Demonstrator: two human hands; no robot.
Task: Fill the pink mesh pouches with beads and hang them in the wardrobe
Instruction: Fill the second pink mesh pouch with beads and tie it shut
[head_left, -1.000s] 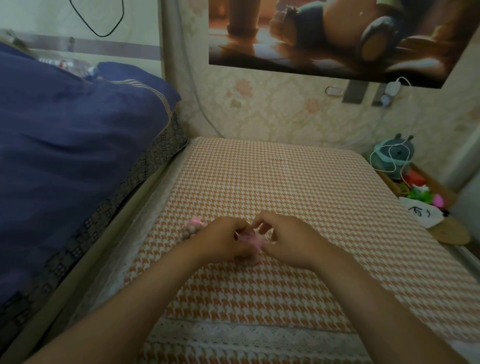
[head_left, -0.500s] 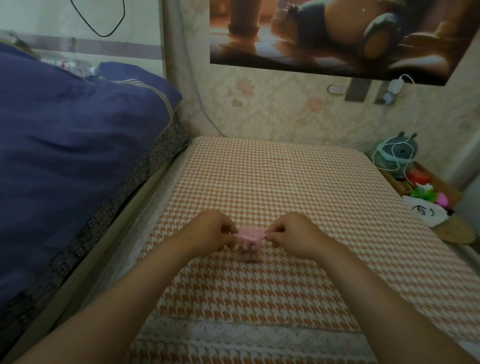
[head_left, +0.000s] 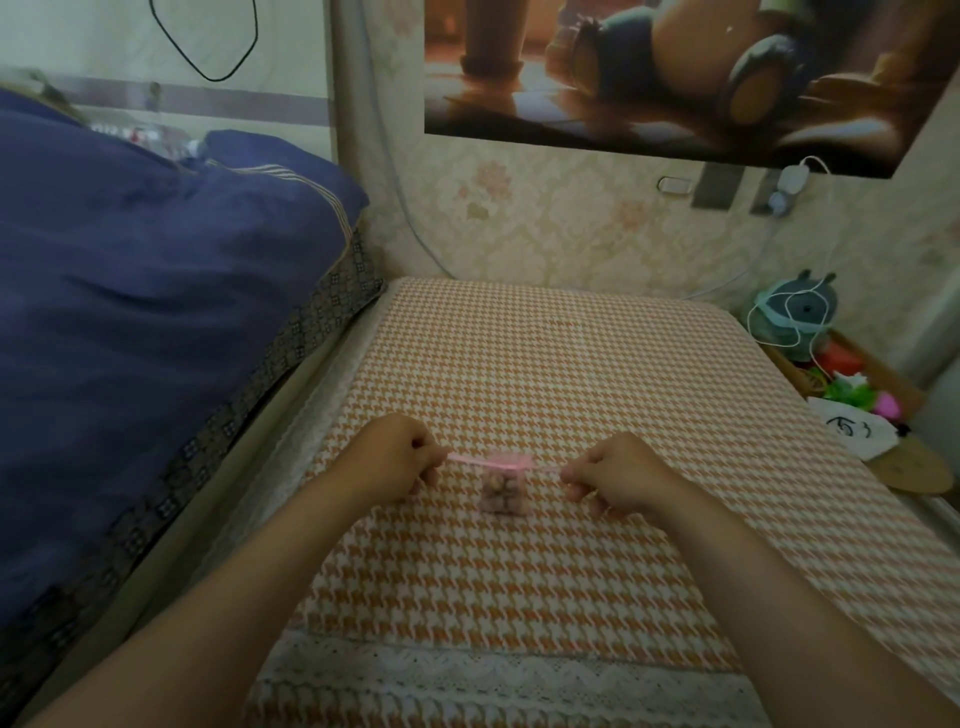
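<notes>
Pink mesh pouch (head_left: 501, 483) strung between two hands over the houndstooth cloth (head_left: 519, 597)

It sits near the middle of the orange-and-white cloth, between the hands, with brownish beads (head_left: 501, 498) showing through the mesh; whether its bottom rests on the cloth or hangs just above it cannot be told. A pink ribbon (head_left: 467, 459) runs out of the gathered neck to both sides, drawn taut and nearly level. The left hand (head_left: 392, 457) pinches the ribbon's left end, fingers curled in, and the right hand (head_left: 618, 475) pinches the right end the same way, the other fingers tucked under. A white lace trim (head_left: 467, 670) edges the cloth nearest the person, a blue quilt (head_left: 156, 312) is heaped along the left, a poster (head_left: 675, 67) hangs on the wall, and a teal plush toy (head_left: 795, 314) wrapped in a white cable sits at the far right
</notes>
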